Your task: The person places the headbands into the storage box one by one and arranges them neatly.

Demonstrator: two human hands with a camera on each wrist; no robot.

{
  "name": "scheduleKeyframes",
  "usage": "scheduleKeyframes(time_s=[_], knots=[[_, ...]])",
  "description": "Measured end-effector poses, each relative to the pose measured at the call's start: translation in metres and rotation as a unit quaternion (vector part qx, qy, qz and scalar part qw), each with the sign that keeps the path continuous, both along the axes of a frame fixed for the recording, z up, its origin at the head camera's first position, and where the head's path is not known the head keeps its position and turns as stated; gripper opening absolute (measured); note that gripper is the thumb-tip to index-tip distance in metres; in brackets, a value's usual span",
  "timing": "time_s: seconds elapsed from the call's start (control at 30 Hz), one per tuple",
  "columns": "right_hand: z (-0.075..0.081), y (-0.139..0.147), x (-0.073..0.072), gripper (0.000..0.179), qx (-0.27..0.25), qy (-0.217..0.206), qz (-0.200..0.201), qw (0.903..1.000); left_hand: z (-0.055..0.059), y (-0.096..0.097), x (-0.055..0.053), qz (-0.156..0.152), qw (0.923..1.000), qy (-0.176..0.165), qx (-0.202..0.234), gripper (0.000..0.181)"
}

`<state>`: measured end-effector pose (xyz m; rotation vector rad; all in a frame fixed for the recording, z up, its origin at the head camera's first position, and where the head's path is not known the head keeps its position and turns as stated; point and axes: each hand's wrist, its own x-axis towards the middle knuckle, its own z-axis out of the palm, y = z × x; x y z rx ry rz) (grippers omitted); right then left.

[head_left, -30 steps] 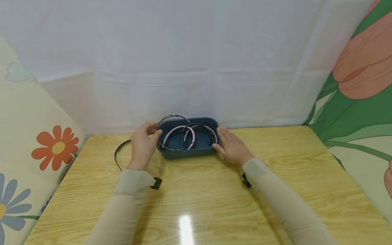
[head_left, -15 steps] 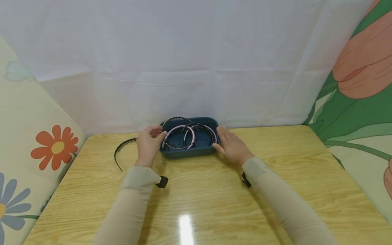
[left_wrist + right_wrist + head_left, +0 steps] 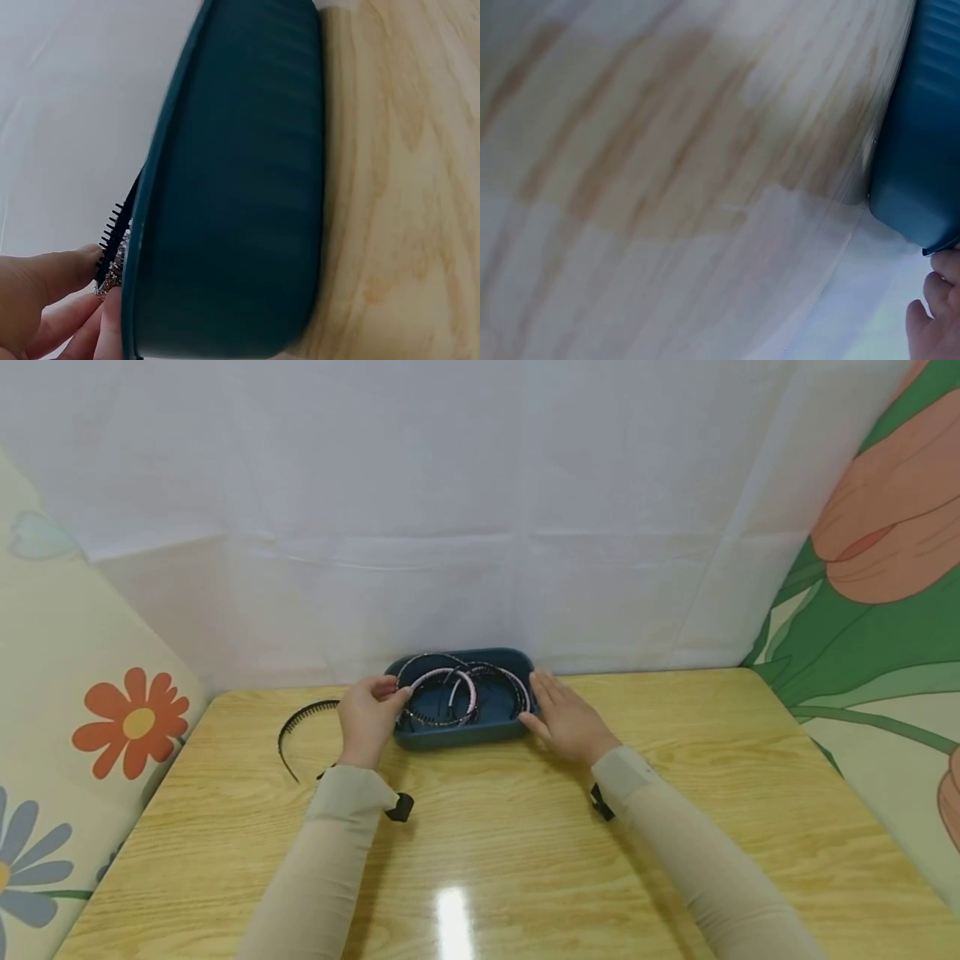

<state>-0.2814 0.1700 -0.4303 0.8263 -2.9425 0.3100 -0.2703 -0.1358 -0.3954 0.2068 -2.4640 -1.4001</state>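
A dark blue-green box (image 3: 465, 738) stands on the wooden table against the white cloth. My left hand (image 3: 366, 717) is at its left end and pinches a black headband (image 3: 114, 238) with comb teeth and glitter between thumb and fingers. In the head view most of this headband (image 3: 435, 723) lies within the box, over the others. A pink wrapped headband (image 3: 429, 673) and several dark and pink ones overlap inside. Fairly straight fingers of my right hand (image 3: 567, 720) rest against the box's right end; the right wrist view shows only some fingertips (image 3: 937, 296) by the rim.
Left of my left hand, a black toothed headband (image 3: 288, 727) lies on the table (image 3: 510, 843), partly hidden by that hand and sleeve. White cloth (image 3: 480, 527) hangs right behind the box. Flower-printed cloths flank the table on both sides.
My left hand has moved slightly right and lowered the glittery headband, which sits further inside the box. The right hand stays at the box's right end.
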Motion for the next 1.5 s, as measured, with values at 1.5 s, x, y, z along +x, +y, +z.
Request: scheduleKeyframes(time_s=[1.5], knots=[[-0.004, 0.001, -0.003, 0.072, 0.018, 0.017, -0.002, 0.9997, 0.001, -0.039, 0.042, -0.062, 0.9949, 0.043, -0.068, 0.033]])
